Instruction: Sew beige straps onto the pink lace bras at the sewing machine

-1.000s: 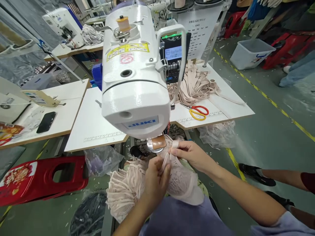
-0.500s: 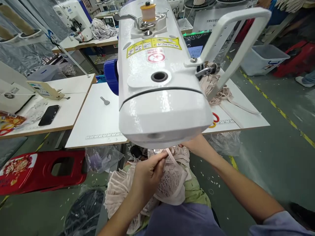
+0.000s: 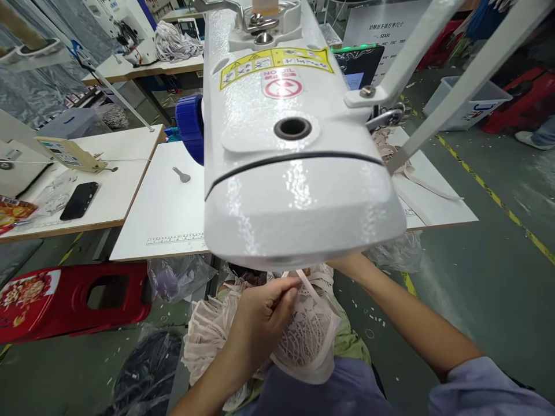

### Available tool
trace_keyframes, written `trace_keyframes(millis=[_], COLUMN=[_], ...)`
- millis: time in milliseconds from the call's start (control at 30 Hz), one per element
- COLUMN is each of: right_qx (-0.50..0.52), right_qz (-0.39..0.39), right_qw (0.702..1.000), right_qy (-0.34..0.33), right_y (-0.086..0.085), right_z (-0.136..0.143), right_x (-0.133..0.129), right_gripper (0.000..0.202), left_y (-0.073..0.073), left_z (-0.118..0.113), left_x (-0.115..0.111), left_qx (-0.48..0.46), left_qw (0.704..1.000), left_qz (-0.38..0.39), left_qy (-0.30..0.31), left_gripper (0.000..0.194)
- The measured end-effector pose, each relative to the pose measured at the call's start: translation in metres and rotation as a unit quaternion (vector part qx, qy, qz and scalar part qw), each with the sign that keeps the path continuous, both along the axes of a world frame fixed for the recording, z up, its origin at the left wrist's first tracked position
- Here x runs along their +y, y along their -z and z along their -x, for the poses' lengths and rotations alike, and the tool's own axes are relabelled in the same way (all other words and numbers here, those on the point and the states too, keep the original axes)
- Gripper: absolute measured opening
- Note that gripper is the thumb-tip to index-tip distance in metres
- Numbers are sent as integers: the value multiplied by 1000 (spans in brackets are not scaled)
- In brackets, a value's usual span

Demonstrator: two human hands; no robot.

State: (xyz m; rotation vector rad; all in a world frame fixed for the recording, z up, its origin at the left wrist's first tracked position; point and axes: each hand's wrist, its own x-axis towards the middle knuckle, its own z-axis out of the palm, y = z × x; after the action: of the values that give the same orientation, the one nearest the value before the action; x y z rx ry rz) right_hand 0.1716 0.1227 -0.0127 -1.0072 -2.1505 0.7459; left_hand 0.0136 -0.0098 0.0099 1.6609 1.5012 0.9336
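One white sewing machine head (image 3: 295, 144) fills most of the view and hides the needle area beneath it, and that is the main hazard as I judge it: both hands work under its front end, so fingers could stray too close to the needle without being seen, or the fabric could go in crooked. The white table (image 3: 165, 208) behind it carries a heap of pale straps (image 3: 392, 144) at the far right, close to the machine's thread stand, and loose ends there could snag. Next in size, the pale pink lace garment (image 3: 310, 335) lies in the person's lap just below the machine's front, its rounded cup hanging toward the person and its top edge reaching up under the machine; its long axis runs roughly from the lap up and away toward the needle area. A ruffled bundle of similar pieces (image 3: 208, 341) sits just to its left and could get dragged in with it. The left hand (image 3: 260, 323) pinches a narrow pink strap (image 3: 303, 283) between thumb and fingertips, the strap running up-left to down-right along the garment's upper edge. The right hand (image 3: 347, 264) is mostly hidden under the machine, so I cannot tell its grip
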Motion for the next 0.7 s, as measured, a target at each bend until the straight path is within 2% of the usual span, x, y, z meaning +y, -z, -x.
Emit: trace_keyframes(millis=[267,433,700], right_qx=[-31,-21,-19], right_qz=[13,23,87], right_qw=[999,998,993], right_qy=[-30,-48,-83], right_y=[-9,-13,-13], right_z=[-4,-3,-2], right_x=[6,8,12], right_gripper=[19,16,17], left_y=[-3,-3,-8], left_z=[-2,-2,-5], left_x=[4,10,18], left_qx=[35,52,85], left_qw=[999,999,996], left_qz=[-7,-8,4], left_qy=[9,-10,-42], left_gripper=[26,27,24])
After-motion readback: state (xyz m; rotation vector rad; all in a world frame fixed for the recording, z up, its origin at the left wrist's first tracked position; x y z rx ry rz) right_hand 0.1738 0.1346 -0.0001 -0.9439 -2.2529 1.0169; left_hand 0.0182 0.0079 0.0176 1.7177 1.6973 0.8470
